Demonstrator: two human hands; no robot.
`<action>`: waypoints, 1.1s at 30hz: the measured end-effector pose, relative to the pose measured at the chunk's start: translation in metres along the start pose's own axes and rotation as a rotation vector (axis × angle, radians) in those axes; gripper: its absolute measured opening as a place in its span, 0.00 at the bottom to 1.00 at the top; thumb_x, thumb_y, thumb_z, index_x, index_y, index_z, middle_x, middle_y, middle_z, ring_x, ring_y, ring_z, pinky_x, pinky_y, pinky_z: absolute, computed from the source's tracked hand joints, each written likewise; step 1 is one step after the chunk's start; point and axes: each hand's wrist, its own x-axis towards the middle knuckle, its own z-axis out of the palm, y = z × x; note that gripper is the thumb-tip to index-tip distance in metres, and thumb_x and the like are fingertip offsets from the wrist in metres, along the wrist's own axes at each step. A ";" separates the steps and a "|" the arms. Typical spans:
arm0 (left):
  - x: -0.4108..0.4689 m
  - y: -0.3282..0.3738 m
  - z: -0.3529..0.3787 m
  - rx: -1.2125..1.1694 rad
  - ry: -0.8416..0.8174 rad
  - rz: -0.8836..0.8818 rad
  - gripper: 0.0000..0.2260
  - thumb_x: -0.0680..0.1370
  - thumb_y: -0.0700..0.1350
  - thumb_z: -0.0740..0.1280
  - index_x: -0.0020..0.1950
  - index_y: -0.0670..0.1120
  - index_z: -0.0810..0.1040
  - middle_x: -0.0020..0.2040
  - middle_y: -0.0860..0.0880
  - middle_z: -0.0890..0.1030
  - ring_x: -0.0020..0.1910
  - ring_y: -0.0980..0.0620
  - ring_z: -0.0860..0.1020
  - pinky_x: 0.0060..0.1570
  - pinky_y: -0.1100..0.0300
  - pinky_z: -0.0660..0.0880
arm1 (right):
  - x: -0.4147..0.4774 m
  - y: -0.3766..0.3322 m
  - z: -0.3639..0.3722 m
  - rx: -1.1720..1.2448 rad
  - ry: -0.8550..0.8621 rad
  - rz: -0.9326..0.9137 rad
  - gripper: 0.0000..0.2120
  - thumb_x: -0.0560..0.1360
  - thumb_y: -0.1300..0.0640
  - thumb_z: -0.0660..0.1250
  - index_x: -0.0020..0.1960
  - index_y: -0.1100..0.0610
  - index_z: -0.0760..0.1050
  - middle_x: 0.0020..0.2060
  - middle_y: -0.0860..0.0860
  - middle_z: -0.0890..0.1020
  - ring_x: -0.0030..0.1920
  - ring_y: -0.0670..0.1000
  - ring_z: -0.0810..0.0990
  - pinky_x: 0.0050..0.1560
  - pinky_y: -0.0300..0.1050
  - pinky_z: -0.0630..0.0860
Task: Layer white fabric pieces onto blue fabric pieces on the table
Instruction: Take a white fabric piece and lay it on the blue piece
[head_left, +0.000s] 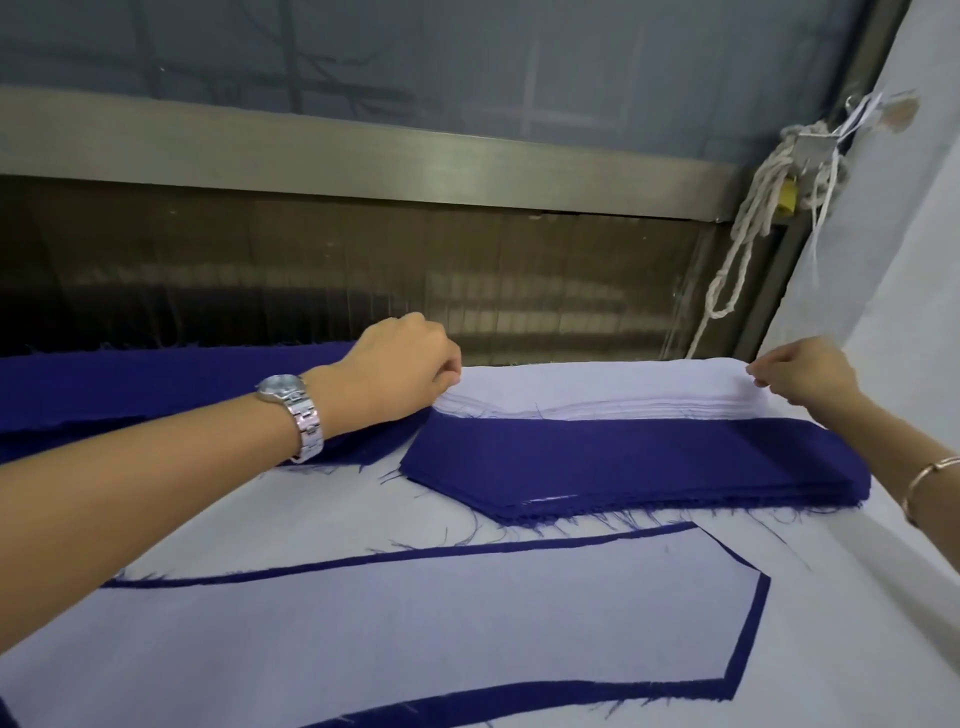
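Two pinches on the white stack (597, 384), far edge of the surface (857, 597)!
Left hand (410, 369) and right hand (802, 376) each close a pinching grip on one end of the whites, which touch the blue stack (623, 457) on its far side. Thin, light, limp cloth (it should sag mid-span), so end holds suit. Frayed edges may snag. There's bare room by the right edge, beyond the layered pair (415, 623).

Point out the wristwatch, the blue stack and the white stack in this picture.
wristwatch (281, 387), head view, on its round dial.
blue stack (623, 457), head view, middle of the top piece.
white stack (597, 385), head view, middle of the top sheet.
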 end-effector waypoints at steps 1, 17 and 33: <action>0.006 0.001 0.004 0.024 -0.017 -0.001 0.09 0.82 0.48 0.62 0.55 0.50 0.83 0.52 0.51 0.81 0.54 0.50 0.75 0.48 0.55 0.73 | 0.005 0.002 0.003 -0.045 0.025 0.006 0.08 0.76 0.63 0.67 0.45 0.66 0.83 0.47 0.63 0.84 0.47 0.63 0.79 0.51 0.51 0.75; 0.034 0.004 0.032 -0.208 -0.062 -0.169 0.05 0.80 0.47 0.68 0.52 0.49 0.83 0.49 0.53 0.82 0.48 0.53 0.79 0.43 0.57 0.74 | 0.031 0.000 0.022 -0.279 0.031 0.034 0.15 0.79 0.52 0.68 0.53 0.65 0.82 0.52 0.63 0.82 0.54 0.65 0.79 0.53 0.51 0.74; 0.047 -0.009 0.033 -0.230 -0.145 -0.185 0.13 0.77 0.53 0.72 0.59 0.51 0.76 0.53 0.54 0.78 0.55 0.51 0.76 0.47 0.56 0.71 | 0.042 0.017 0.023 0.087 0.055 -0.166 0.22 0.71 0.73 0.68 0.63 0.63 0.72 0.52 0.57 0.73 0.52 0.56 0.72 0.50 0.47 0.69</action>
